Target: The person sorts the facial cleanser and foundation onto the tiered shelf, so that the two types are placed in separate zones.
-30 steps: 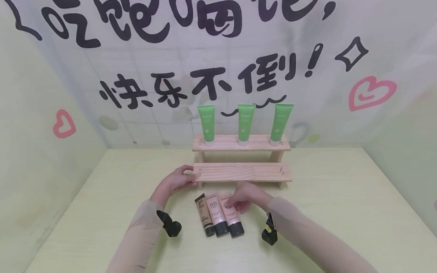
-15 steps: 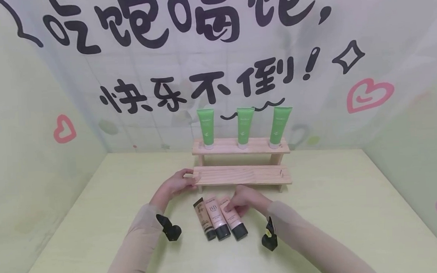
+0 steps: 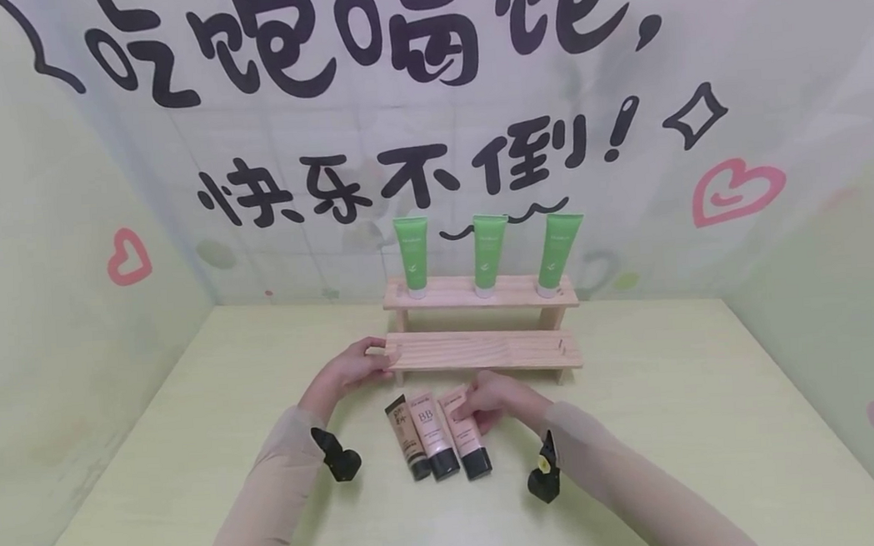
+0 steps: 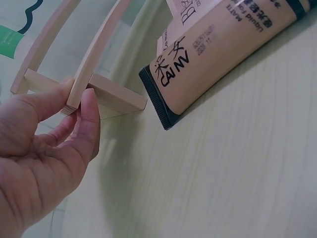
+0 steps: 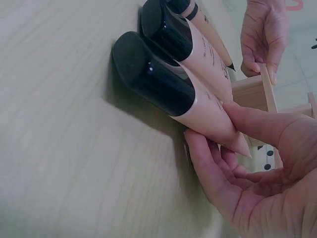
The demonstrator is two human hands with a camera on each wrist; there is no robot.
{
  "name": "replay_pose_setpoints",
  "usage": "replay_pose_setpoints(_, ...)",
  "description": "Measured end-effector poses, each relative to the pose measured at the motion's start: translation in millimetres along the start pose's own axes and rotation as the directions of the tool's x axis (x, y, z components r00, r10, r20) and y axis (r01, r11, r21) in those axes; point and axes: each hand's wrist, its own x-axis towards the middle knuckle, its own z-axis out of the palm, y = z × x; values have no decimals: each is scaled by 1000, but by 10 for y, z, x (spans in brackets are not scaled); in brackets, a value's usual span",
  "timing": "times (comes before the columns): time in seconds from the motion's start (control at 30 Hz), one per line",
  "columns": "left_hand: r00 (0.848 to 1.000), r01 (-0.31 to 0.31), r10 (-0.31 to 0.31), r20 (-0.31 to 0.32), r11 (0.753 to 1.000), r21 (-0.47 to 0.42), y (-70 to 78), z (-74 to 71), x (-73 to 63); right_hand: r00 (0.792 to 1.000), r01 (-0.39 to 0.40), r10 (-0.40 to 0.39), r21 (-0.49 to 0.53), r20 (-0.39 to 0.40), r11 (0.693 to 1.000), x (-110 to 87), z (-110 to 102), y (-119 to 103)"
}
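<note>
My left hand (image 3: 348, 369) grips the left end of a two-tier wooden display rack (image 3: 479, 350) by its lower board; in the left wrist view, thumb and fingers pinch the board (image 4: 81, 89). In front of the rack my right hand (image 3: 500, 396) pinches a pink cosmetic tube (image 3: 471, 438) with a black cap, thumb on top and fingers at its side. To its left lie a pink BB cream tube (image 3: 430, 428) and a tan liquid foundation tube (image 3: 407, 438), caps towards me. The right wrist view shows the held tube (image 5: 210, 116) low over or on the table.
Three green tubes stand on white caps along the rack's upper board: left (image 3: 413, 258), middle (image 3: 489, 255) and right (image 3: 559, 253). A printed wall (image 3: 316, 264) rises close behind the rack. The pale table (image 3: 192, 438) extends to both sides, with side walls beyond.
The pink tube under my right hand has shifted slightly right, away from the BB cream tube. My left hand keeps its grip on the rack. The head view has tilted a little.
</note>
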Motion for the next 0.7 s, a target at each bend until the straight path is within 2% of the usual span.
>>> replay_pose_setpoints(0.3, 1000, 6, -6, -3, 1000, -15, -14, 0, 10, 999, 28, -30, 84, 18, 996, -46, -8, 58)
replay_pose_setpoints(0.7, 1000, 9, -9, -3, 1000, -8, -14, -10, 0, 997, 78, -78, 12, 20, 997, -129, -137, 18)
